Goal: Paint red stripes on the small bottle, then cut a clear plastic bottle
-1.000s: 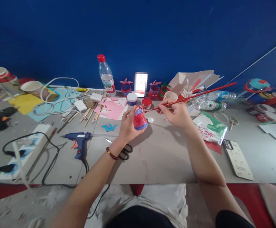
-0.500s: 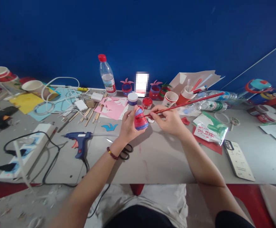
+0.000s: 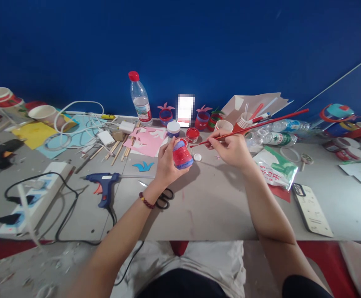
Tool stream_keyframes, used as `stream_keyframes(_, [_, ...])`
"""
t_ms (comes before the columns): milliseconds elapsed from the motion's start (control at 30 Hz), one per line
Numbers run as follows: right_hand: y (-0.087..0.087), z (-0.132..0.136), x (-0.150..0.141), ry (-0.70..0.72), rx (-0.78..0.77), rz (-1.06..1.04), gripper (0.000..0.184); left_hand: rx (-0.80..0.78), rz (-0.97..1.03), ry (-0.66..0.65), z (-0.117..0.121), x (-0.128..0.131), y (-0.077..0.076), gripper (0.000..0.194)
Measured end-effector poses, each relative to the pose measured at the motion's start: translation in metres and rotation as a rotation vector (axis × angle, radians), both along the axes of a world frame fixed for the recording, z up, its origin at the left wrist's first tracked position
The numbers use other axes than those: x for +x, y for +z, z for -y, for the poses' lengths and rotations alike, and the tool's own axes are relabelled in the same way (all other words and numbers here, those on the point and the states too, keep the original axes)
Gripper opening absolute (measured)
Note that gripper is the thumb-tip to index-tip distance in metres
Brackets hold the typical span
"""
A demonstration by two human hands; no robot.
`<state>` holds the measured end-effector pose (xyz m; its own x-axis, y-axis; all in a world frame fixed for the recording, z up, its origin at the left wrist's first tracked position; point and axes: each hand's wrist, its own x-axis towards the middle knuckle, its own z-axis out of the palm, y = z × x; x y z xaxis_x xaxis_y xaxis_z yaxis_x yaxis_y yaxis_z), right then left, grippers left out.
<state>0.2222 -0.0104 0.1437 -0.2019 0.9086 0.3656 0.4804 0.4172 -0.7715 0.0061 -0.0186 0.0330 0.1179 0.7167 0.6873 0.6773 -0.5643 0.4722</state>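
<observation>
My left hand (image 3: 167, 162) is closed round a small paper cup (image 3: 182, 155) painted red and blue, holding it tilted above the grey table (image 3: 211, 203). My right hand (image 3: 232, 148) pinches a long red paintbrush (image 3: 251, 126) whose tip points left, a little apart from the cup and near an open pot of red paint (image 3: 192, 134). A white-lidded paint pot (image 3: 173, 128) stands beside the red one. A small white lid (image 3: 197, 157) lies on the table between my hands.
A blue glue gun (image 3: 103, 184) and scissors (image 3: 163, 198) lie left of my left wrist. Pink paper cut-outs (image 3: 147, 140), wooden sticks, cables and a power strip (image 3: 28, 207) crowd the left. A water bottle (image 3: 139, 99), stacked paper cups (image 3: 244, 121), a green packet (image 3: 275, 167) and a phone (image 3: 311, 209) lie at the back and right.
My right hand drew the brush back to the right, off the cup it touched half a second ago. The cup in my left hand has turned slightly.
</observation>
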Motion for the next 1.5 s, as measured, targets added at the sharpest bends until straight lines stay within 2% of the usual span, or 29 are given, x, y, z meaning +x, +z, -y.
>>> stream_keyframes(133, [-0.003,0.004,-0.003,0.058,-0.05,-0.112,0.023,-0.006,-0.004,0.017,-0.001,0.0,0.0,0.115])
stream_keyframes(300, [-0.006,0.012,-0.019,0.171,-0.075,-0.043,0.019,0.014,0.003,0.016,-0.001,0.001,-0.002,0.114])
stream_keyframes(433, [-0.005,0.015,-0.025,0.156,0.015,0.06,0.016,-0.018,-0.008,0.016,-0.001,0.001,-0.003,0.114])
stream_keyframes(533, [-0.001,0.015,-0.024,0.139,0.033,0.081,0.018,0.016,-0.007,0.024,-0.002,0.001,-0.005,0.114])
stream_keyframes(700, [0.005,0.011,-0.017,0.105,0.001,0.037,0.021,0.077,0.01,0.011,-0.002,0.002,-0.005,0.112])
stream_keyframes(867, [0.007,0.004,-0.006,0.072,-0.063,0.012,0.025,0.045,0.019,0.004,-0.002,0.002,-0.002,0.11])
stream_keyframes(1000, [0.004,0.001,0.002,0.037,-0.07,-0.025,0.024,0.019,0.039,-0.006,-0.001,0.001,0.002,0.115])
stream_keyframes(1100, [0.0,0.002,0.001,0.072,-0.104,-0.108,0.023,0.005,0.04,-0.01,0.0,0.001,0.002,0.118])
stream_keyframes(1200, [-0.003,0.007,-0.008,0.148,-0.12,-0.098,0.02,-0.016,0.027,-0.003,0.0,0.0,0.001,0.117])
stream_keyframes(1333, [-0.002,0.014,-0.022,0.193,-0.079,0.016,0.017,0.008,0.04,-0.024,-0.001,0.0,0.0,0.116])
stream_keyframes(1500, [0.003,0.017,-0.024,0.167,0.056,0.13,0.017,0.036,0.056,-0.025,-0.001,0.0,0.0,0.118])
